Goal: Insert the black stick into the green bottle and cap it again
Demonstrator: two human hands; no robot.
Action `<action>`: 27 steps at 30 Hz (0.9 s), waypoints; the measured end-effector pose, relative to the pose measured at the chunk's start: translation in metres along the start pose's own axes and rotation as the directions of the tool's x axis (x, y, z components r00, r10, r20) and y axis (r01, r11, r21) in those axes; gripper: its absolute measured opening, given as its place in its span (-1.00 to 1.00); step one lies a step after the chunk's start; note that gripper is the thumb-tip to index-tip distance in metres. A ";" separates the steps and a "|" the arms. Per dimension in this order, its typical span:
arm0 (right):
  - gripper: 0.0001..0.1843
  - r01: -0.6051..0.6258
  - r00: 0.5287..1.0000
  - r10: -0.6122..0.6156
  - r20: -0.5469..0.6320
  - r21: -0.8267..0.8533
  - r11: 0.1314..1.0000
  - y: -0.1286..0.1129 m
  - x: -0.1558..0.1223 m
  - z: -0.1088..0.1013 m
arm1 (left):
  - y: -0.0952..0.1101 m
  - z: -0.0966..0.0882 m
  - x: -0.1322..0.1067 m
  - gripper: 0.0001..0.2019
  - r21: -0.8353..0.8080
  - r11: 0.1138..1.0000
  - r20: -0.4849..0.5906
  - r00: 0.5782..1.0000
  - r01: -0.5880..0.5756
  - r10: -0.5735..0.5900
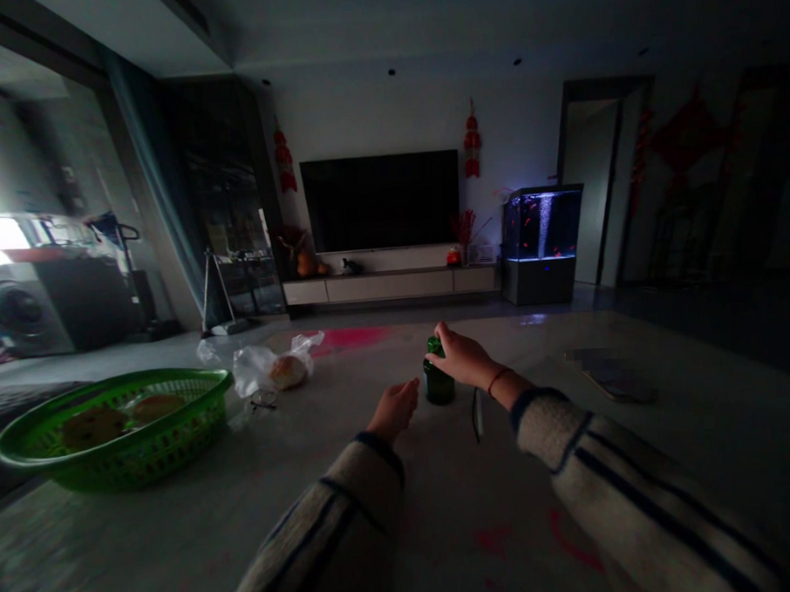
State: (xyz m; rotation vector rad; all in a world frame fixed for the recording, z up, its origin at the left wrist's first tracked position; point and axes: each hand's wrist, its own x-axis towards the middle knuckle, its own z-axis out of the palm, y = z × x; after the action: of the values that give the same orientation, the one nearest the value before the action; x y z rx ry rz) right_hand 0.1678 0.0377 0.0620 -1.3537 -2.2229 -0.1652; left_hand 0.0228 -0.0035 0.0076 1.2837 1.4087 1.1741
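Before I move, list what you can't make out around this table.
All in the head view:
Green translucent bottle: its top, partly covered by the bare right hand.
Bare left hand: its palm, hidden by its curled fingers.
Flat, dark, phone-like slab: its surface, blurred by pixelation.
Oval green plastic basket: exactly what lies inside, blurred and dim.

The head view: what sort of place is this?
Probably a home's living room: a wide television above a low cabinet, with a lit fish tank to the right, suggests it.
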 end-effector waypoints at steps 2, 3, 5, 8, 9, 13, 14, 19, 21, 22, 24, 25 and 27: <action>-0.55 0.009 1.000 -0.009 0.016 0.015 1.000 -0.001 0.000 0.000 | 0.000 0.000 -0.001 -0.60 0.008 1.000 -0.004 1.000 0.002 -0.002; -0.55 0.015 1.000 -0.015 0.016 0.023 1.000 0.000 0.000 0.000 | 0.001 0.000 -0.001 -0.61 0.011 1.000 -0.005 1.000 0.001 -0.001; -0.55 0.029 1.000 -0.029 0.009 0.041 0.999 0.001 0.000 0.000 | 0.001 0.000 -0.003 -0.64 0.015 1.000 -0.002 1.000 0.001 -0.001; -0.56 0.046 0.999 -0.046 0.002 0.061 0.997 0.003 0.001 0.001 | 0.002 -0.001 -0.004 -0.67 0.020 1.000 0.020 1.000 0.005 -0.006; -0.57 0.049 0.999 -0.049 0.001 0.064 0.997 0.004 0.001 0.002 | 0.002 -0.002 -0.005 -0.67 0.023 1.000 0.028 1.000 0.005 -0.006; -0.60 0.030 0.999 -0.029 -0.020 0.067 0.997 0.003 0.002 0.006 | 0.000 -0.003 -0.004 -0.65 0.051 0.999 0.052 0.999 -0.013 0.011; -0.62 0.019 0.999 -0.017 -0.031 0.063 0.998 0.002 0.001 0.007 | -0.001 -0.003 -0.003 -0.66 0.067 0.997 0.054 0.998 -0.022 0.019; -0.65 -0.029 0.996 0.033 -0.082 0.047 0.998 0.000 0.000 0.011 | -0.010 -0.001 0.005 -0.75 0.203 0.976 0.032 0.997 -0.077 0.072; -0.65 -0.041 0.995 0.044 -0.086 0.041 0.998 0.000 0.000 0.011 | -0.015 0.000 0.008 -0.79 0.287 0.951 0.020 0.994 -0.112 0.111; -0.65 -0.045 0.995 0.048 -0.083 0.038 0.998 0.000 0.001 0.010 | -0.018 0.000 0.010 -0.80 0.331 0.935 0.018 0.991 -0.131 0.133; -0.66 -0.041 0.996 0.044 -0.075 0.038 0.998 0.001 0.001 0.009 | -0.021 0.001 0.011 -0.80 0.409 0.896 0.025 0.984 -0.170 0.176; -0.66 -0.035 0.997 0.038 -0.072 0.040 0.999 0.001 0.001 0.009 | -0.022 0.000 0.012 -0.78 0.442 0.877 0.034 0.981 -0.188 0.194; -0.66 -0.026 0.997 0.029 -0.073 0.041 0.999 0.002 0.001 0.010 | -0.024 -0.001 0.012 -0.78 0.498 0.839 0.051 0.973 -0.219 0.224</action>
State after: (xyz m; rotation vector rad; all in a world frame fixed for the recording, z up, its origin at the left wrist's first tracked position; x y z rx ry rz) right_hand 0.1652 0.0429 0.0541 -1.3352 -2.1349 -0.1569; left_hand 0.0170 0.0083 -0.0158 1.8483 1.6749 0.9876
